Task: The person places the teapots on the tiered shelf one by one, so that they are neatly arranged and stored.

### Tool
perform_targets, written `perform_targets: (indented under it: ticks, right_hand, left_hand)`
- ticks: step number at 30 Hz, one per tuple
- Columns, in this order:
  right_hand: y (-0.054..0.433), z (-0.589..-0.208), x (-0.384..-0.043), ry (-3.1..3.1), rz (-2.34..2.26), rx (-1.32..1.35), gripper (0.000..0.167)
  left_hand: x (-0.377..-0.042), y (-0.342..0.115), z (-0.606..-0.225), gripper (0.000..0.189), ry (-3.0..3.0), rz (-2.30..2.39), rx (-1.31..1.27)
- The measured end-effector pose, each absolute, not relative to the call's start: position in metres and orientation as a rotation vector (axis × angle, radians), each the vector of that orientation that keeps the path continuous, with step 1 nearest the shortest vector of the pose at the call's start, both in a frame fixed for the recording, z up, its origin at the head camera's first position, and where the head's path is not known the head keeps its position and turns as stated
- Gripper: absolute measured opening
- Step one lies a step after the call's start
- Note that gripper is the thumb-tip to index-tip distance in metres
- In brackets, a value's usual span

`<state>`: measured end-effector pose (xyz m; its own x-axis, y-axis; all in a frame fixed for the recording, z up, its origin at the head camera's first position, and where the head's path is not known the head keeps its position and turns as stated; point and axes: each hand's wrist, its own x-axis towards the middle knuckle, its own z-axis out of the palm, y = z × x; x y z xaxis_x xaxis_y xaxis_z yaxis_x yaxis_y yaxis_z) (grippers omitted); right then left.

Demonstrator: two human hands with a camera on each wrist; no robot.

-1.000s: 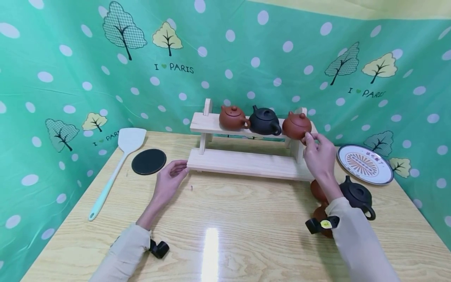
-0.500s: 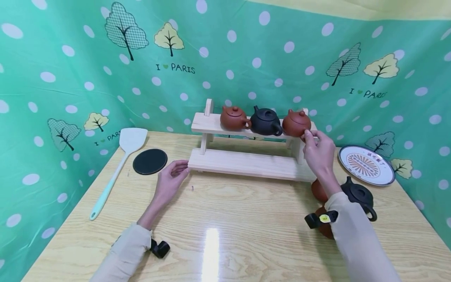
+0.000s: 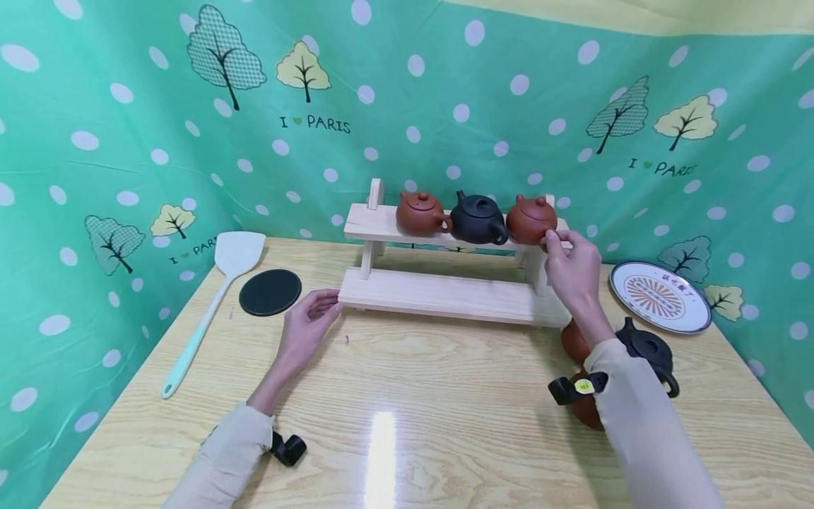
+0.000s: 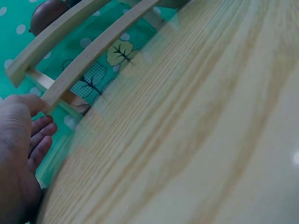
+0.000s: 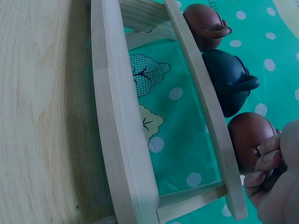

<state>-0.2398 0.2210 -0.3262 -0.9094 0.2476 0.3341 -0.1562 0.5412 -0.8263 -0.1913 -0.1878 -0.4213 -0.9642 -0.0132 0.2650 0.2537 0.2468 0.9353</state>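
On the upper board of a two-tier wooden display rack (image 3: 439, 293) stand three teapots in a row. A reddish-brown teapot (image 3: 420, 213) is at the left, a black teapot (image 3: 475, 218) in the middle, and another reddish-brown teapot (image 3: 529, 219) at the right. My right hand (image 3: 574, 272) pinches the handle of that right teapot, which sits upright close to the black one; the fingers (image 5: 267, 161) hide most of the handle in the right wrist view. My left hand (image 3: 308, 325) grips the left end of the lower board, its thumb against the edge (image 4: 46, 105).
Beneath my right forearm are a black teapot (image 3: 645, 353) and two partly hidden reddish-brown teapots (image 3: 575, 344). A patterned plate (image 3: 660, 297) lies at the far right. To the left lie a black round mat (image 3: 270, 292) and a spatula (image 3: 213, 304) with a pale green handle.
My right hand has shifted the right reddish-brown teapot slightly left along the upper board, nearer the black one. My left hand keeps its place on the rack.
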Motion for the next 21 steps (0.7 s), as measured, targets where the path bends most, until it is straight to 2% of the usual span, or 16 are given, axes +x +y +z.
perform_targets:
  ticks: [14,21]
  right_hand:
    - [0.223,-0.324,-0.233,-2.427,1.351,-0.192,0.050]
    - [0.233,-0.325,-0.219,-2.417,1.356,-0.171,0.049]
  left_hand:
    - [-0.191,-0.186,-0.423,0.030,-2.301,-1.764,-0.223]
    - [-0.190,-0.187,-0.421,0.030,-2.308,-1.758,-0.217]
